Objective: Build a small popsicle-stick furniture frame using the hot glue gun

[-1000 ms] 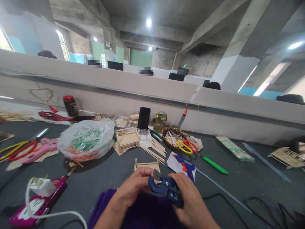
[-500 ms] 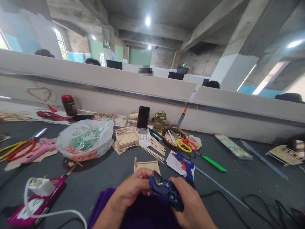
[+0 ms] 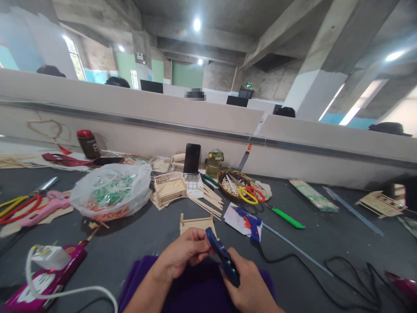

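Wrapped around a dark blue hand cutter (image 3: 224, 257) is my right hand (image 3: 246, 276), low in the middle of the view. My left hand (image 3: 185, 252) has its fingers pinched together by the cutter's head; whatever they hold is too small to make out. Just beyond my hands stands a small wooden stick frame (image 3: 197, 222) with upright posts, partly hidden by my left fingers. A purple cloth (image 3: 192, 289) lies below both hands. Further right, a blue glue gun (image 3: 249, 221) rests on white paper.
A plastic bag of green and red pieces (image 3: 112, 191) sits left. Behind are a stick box (image 3: 170, 188), a phone (image 3: 192, 158) and a basket (image 3: 221, 187) with scissors. A green knife (image 3: 288, 218) and black cable lie right; a magenta power strip (image 3: 70, 271) lies front left.
The cutter has turned in my right hand and now shows its narrow edge, its head pointing up and left. My left fingers stay beside it. The whole view has shifted slightly.
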Action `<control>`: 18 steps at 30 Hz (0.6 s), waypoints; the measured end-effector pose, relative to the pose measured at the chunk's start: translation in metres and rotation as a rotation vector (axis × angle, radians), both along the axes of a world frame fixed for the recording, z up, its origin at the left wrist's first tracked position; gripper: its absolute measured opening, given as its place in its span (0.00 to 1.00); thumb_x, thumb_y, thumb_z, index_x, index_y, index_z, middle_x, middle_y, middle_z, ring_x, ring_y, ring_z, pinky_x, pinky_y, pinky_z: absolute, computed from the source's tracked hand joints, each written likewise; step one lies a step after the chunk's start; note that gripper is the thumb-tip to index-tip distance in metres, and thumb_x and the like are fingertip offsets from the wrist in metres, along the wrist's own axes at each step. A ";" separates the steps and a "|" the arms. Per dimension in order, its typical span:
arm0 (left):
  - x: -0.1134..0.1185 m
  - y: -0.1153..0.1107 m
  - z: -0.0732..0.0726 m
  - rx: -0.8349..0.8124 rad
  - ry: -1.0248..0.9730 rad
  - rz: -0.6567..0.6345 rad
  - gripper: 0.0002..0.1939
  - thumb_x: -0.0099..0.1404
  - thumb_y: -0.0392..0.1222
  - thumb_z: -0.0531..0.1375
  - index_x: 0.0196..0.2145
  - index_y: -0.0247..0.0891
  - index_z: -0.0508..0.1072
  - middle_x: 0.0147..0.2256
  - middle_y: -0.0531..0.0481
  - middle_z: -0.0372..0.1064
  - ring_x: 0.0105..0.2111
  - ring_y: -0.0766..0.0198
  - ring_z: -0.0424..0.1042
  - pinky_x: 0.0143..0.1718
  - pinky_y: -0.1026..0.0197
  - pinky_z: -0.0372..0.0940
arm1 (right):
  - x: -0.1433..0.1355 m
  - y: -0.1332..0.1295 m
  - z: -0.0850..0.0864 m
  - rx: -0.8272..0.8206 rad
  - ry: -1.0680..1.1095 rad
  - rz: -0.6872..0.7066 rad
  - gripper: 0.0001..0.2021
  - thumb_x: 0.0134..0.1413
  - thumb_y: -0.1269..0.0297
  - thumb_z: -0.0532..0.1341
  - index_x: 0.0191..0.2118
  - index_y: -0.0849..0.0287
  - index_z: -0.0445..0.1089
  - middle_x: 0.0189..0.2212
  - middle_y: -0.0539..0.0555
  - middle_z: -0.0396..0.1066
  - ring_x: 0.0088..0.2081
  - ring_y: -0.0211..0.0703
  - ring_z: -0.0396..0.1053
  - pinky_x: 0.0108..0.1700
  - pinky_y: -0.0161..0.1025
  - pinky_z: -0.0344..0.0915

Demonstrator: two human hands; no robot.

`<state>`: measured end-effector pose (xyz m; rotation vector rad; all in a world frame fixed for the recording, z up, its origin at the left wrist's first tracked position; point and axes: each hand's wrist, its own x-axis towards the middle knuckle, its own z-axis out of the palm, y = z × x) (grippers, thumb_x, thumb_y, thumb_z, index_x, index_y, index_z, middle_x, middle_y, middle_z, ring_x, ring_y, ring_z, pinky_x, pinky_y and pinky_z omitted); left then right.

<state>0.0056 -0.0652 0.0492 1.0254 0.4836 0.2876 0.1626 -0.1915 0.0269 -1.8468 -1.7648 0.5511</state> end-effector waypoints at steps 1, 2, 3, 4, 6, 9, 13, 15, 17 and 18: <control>0.000 0.001 0.000 0.007 0.010 0.001 0.12 0.50 0.44 0.65 0.24 0.31 0.72 0.15 0.56 0.60 0.13 0.77 0.48 0.15 0.69 0.33 | 0.000 0.001 -0.002 0.002 0.012 -0.001 0.05 0.52 0.70 0.53 0.36 0.54 0.61 0.28 0.49 0.70 0.30 0.42 0.69 0.34 0.34 0.59; 0.000 0.001 0.000 0.010 0.017 0.003 0.12 0.50 0.44 0.65 0.24 0.31 0.72 0.15 0.56 0.60 0.13 0.77 0.48 0.14 0.69 0.33 | 0.001 0.002 -0.003 0.008 0.020 0.000 0.05 0.52 0.69 0.53 0.36 0.54 0.61 0.28 0.49 0.69 0.30 0.42 0.69 0.34 0.34 0.59; 0.001 0.001 -0.001 0.009 0.022 0.006 0.12 0.50 0.44 0.65 0.24 0.31 0.72 0.15 0.56 0.60 0.13 0.77 0.49 0.14 0.69 0.33 | 0.002 0.003 -0.005 0.014 0.026 0.004 0.05 0.53 0.69 0.53 0.36 0.54 0.61 0.28 0.49 0.69 0.30 0.41 0.68 0.33 0.34 0.58; 0.001 0.002 -0.001 0.008 0.024 0.011 0.12 0.50 0.45 0.65 0.24 0.31 0.72 0.15 0.56 0.61 0.13 0.77 0.49 0.14 0.69 0.33 | 0.003 0.003 -0.006 0.019 0.031 0.012 0.04 0.53 0.69 0.53 0.36 0.55 0.61 0.28 0.49 0.69 0.29 0.41 0.68 0.33 0.33 0.58; 0.001 0.002 -0.001 0.001 0.024 0.016 0.12 0.49 0.45 0.66 0.24 0.31 0.72 0.16 0.56 0.61 0.13 0.78 0.50 0.14 0.69 0.33 | 0.004 0.005 -0.008 0.026 0.030 0.026 0.04 0.53 0.69 0.53 0.36 0.55 0.62 0.27 0.48 0.69 0.28 0.40 0.67 0.32 0.33 0.57; 0.002 0.004 -0.002 -0.010 0.013 0.015 0.12 0.49 0.44 0.66 0.24 0.31 0.72 0.16 0.56 0.61 0.13 0.78 0.50 0.14 0.70 0.34 | 0.006 0.007 -0.012 0.039 0.003 0.030 0.04 0.52 0.69 0.54 0.36 0.56 0.62 0.27 0.49 0.69 0.30 0.41 0.68 0.33 0.33 0.57; 0.001 0.006 -0.005 -0.024 0.019 0.003 0.12 0.49 0.44 0.67 0.23 0.31 0.72 0.14 0.56 0.60 0.12 0.78 0.47 0.13 0.70 0.33 | 0.008 0.009 -0.018 0.063 -0.019 0.043 0.05 0.51 0.71 0.54 0.36 0.56 0.61 0.27 0.50 0.70 0.30 0.41 0.69 0.33 0.33 0.56; 0.001 0.006 -0.006 -0.028 0.018 -0.006 0.13 0.48 0.44 0.67 0.23 0.31 0.72 0.14 0.56 0.60 0.12 0.78 0.48 0.14 0.70 0.33 | 0.009 0.009 -0.019 0.084 -0.033 0.046 0.06 0.50 0.71 0.54 0.36 0.56 0.61 0.27 0.49 0.69 0.30 0.41 0.68 0.32 0.32 0.56; 0.000 0.006 -0.008 -0.026 0.015 -0.014 0.13 0.48 0.44 0.67 0.23 0.31 0.73 0.14 0.55 0.60 0.12 0.78 0.48 0.14 0.70 0.33 | 0.010 0.008 -0.021 0.112 -0.060 0.042 0.07 0.49 0.72 0.54 0.35 0.56 0.60 0.27 0.49 0.69 0.30 0.40 0.68 0.32 0.32 0.55; 0.000 0.006 -0.008 -0.023 0.006 -0.014 0.13 0.48 0.44 0.67 0.23 0.31 0.73 0.14 0.55 0.61 0.12 0.78 0.48 0.14 0.70 0.33 | 0.010 0.007 -0.021 0.124 -0.078 0.042 0.07 0.48 0.72 0.54 0.35 0.56 0.60 0.26 0.49 0.69 0.29 0.40 0.68 0.32 0.32 0.55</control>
